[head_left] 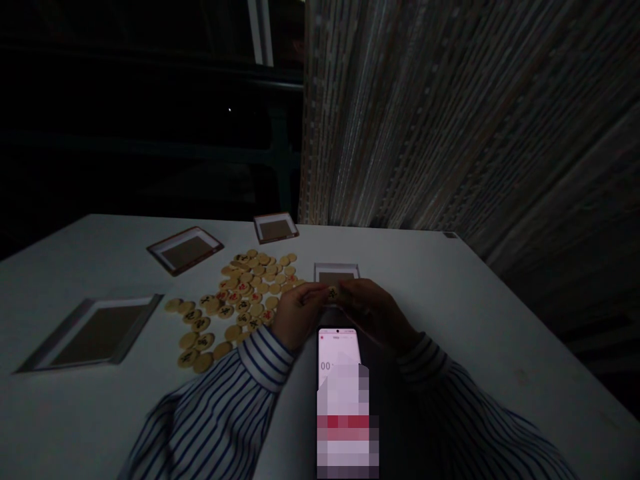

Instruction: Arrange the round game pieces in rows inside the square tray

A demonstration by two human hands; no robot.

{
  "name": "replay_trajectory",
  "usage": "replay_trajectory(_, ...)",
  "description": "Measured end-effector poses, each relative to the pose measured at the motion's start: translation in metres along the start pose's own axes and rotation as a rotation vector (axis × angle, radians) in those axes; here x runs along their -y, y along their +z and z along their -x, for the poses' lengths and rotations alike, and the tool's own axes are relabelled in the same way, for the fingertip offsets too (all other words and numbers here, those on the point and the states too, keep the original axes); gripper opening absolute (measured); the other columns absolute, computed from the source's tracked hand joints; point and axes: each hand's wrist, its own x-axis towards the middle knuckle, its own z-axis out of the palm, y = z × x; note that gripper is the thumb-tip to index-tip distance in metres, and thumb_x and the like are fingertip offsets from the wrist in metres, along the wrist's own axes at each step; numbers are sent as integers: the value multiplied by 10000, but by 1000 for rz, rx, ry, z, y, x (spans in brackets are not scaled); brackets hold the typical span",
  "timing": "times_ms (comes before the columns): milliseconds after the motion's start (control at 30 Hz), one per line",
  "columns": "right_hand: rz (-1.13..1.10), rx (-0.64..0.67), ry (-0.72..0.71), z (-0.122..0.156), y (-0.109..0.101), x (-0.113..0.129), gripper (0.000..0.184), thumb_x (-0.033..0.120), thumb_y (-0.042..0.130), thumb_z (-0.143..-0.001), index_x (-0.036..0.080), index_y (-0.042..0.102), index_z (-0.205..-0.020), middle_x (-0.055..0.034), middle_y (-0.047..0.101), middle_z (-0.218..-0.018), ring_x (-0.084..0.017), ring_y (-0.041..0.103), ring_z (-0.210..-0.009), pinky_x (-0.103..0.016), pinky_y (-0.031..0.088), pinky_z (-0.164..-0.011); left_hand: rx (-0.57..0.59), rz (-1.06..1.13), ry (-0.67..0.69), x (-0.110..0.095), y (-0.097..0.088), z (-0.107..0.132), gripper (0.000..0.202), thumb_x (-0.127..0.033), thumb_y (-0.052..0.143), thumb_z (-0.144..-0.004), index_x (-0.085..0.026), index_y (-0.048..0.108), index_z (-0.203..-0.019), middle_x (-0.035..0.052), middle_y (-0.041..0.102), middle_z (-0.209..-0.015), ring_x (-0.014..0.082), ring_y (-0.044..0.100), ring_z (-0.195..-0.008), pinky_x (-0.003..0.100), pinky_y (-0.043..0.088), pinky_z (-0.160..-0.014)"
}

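Between the fingertips of both hands is a round wooden Chinese chess piece (333, 293) with a dark character facing me. My left hand (299, 311) pinches it from the left. My right hand (376, 308) has its fingers closed on the right side of the same piece. Just beyond the hands lies a small shallow open box (336, 275), its near part hidden by them. To the left, a loose heap of Chinese chess pieces (243, 305) spreads over the white table, some showing red or black characters, others plain side up.
A lit phone (338, 350) lies below my hands, partly pixelated. More shallow open boxes stand at left (100, 331), back left (185, 250) and back centre (276, 228). A hanging string curtain (400, 120) borders the table's (475, 320) far right side.
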Motion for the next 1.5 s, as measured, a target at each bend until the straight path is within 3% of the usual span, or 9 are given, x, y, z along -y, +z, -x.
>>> replay_trajectory(167, -29, 162, 135, -7, -4, 12, 265, 264, 404, -907, 227, 573, -1108, -50, 633, -1018, -148, 552, -947, -308, 418, -829, 20, 40, -26, 0, 2, 2, 253, -316, 712, -594, -132, 664, -760, 41, 701, -708, 148, 636, -652, 267, 515, -628)
replay_trajectory(300, -48, 165, 146, -10, -5, 14, 262, 273, 394, -909, 216, 591, -1073, -49, 640, -1008, -140, 557, -937, -296, 421, -822, 43, -55, 2, 1, 1, 1, 258, -348, 672, -640, -135, 671, -785, 57, 704, -741, 166, 640, -671, 293, 522, -636)
replay_trajectory(533, 97, 134, 214, -12, -22, -11, 251, 293, 546, -814, 170, 613, -1022, -59, 653, -910, -128, 581, -755, -253, 451, -695, -40, -625, 315, 12, -17, -4, 230, -318, 534, -778, -161, 668, -879, 70, 684, -859, 185, 622, -800, 321, 487, -757)
replay_trajectory(733, 187, 345, 309, -30, -44, -21, 241, 306, 564, -785, 170, 654, -962, -42, 676, -855, -138, 592, -742, -238, 424, -669, -31, -840, 482, 16, -21, -8, 217, -239, 471, -812, -142, 654, -877, 87, 660, -884, 177, 601, -849, 306, 475, -793)
replay_trajectory(867, 259, 512, 378, -41, -44, -21, 237, 312, 504, -814, 183, 672, -921, -44, 683, -788, -141, 590, -673, -232, 394, -596, -40, -907, 474, 21, -23, -9, 209, -220, 465, -809, -163, 642, -905, 84, 656, -912, 184, 598, -863, 331, 482, -797)
replay_trajectory(1067, 314, 671, 320, -41, -29, -29, 195, 261, 512, -791, 207, 677, -878, -45, 688, -806, -142, 603, -675, -230, 386, -580, -35, -959, 465, 27, -25, -11, 220, -188, 464, -793, -170, 638, -926, 82, 657, -928, 193, 600, -883, 343, 489, -804)
replay_trajectory(1333, 334, 761, 280, -42, -20, -35, 192, 269, 512, -791, 197, 686, -833, -52, 688, -822, -147, 601, -700, -241, 392, -600, 2, -978, 445, 28, -25, -11, 233, -195, 456, -795, -149, 639, -932, 99, 654, -907, 214, 597, -877, 355, 492, -786)
replay_trajectory(1500, 348, 748, 228, -41, -16, -36, 206, 292, 519, -793, 189, 694, -826, -65, 685, -851, -155, 598, -720, -246, 391, -608, 11, -970, 452, 27, -25, -11, 229, -201, 451, -805, -164, 650, -911, 91, 656, -893, 206, 597, -865, 351, 493, -785)
